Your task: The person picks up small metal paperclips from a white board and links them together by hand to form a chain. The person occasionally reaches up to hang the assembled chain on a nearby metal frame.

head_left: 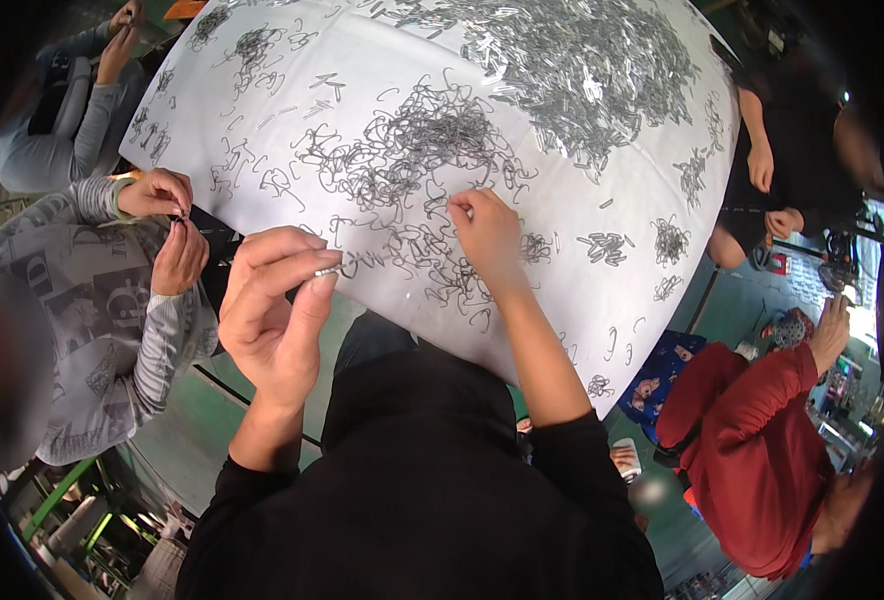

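Raised off the table's near left edge, my left hand (274,315) pinches a small silver metal piece (329,270) between thumb and fingers. A dark bent wire (350,264) shows beside the fingertips; whether it joins the piece I cannot tell. My right hand (489,238) is over the table with its thumb and forefinger pressed together, at the near side of a loose heap of dark bent wire hooks (442,135). What those fingers hold, if anything, is too small to make out. More loose hooks (442,260) lie between my hands.
A white-covered table (652,290) bears a large heap of short silver metal strips (602,80) at the far right. Smaller clusters (605,248) lie along the right side. People sit at the left, one with hands together (177,235); others are at the right, one in red (762,460).
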The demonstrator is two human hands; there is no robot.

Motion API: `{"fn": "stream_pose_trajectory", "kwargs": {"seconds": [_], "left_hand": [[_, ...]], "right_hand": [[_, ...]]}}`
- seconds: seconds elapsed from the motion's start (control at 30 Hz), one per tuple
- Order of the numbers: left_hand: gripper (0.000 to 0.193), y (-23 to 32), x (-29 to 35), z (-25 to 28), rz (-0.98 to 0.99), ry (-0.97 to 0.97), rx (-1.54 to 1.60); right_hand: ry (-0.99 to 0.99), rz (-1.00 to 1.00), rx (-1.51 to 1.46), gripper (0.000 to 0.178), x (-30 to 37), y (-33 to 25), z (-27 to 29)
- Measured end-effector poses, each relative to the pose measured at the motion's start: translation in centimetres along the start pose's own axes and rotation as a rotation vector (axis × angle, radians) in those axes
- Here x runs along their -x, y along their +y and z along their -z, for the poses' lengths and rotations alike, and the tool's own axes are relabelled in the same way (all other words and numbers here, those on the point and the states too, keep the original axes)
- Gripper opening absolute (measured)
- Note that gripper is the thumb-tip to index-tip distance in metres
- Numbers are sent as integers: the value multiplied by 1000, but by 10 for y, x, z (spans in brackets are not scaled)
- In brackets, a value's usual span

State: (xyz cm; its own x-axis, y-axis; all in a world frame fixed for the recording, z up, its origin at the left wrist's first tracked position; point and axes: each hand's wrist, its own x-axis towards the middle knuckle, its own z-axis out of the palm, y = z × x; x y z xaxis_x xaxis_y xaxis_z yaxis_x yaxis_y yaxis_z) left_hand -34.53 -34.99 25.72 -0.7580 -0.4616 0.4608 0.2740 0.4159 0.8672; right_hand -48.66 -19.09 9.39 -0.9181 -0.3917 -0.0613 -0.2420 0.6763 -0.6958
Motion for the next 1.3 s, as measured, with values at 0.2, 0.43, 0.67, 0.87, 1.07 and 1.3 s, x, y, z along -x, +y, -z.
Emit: {"fn": "stream_pose_trajectory", "kwargs": {"seconds": [0.2, 0.43, 0.67, 0.87, 1.07, 1.3], "left_hand": [[15, -4, -1, 10, 63, 17, 17], [17, -19, -9, 19, 107, -180, 62], [19, -14, -3, 13, 57, -363, 119], [21, -2, 7, -11, -21, -448, 167], [32, 6, 10, -42, -142, -495, 171], [26, -71, -26, -118, -287, -452, 68]], "right_hand": [[29, 83, 566, 13, -32, -4, -73], [-44, -165, -444, 13, 8, -19, -17], [292, -18, -1167, 18, 108, -131, 61], [542, 95, -1094, 23, 142, -160, 78], [693, 79, -1012, 22, 140, -139, 85], [873, 376, -730, 29, 132, -107, 109]]}}
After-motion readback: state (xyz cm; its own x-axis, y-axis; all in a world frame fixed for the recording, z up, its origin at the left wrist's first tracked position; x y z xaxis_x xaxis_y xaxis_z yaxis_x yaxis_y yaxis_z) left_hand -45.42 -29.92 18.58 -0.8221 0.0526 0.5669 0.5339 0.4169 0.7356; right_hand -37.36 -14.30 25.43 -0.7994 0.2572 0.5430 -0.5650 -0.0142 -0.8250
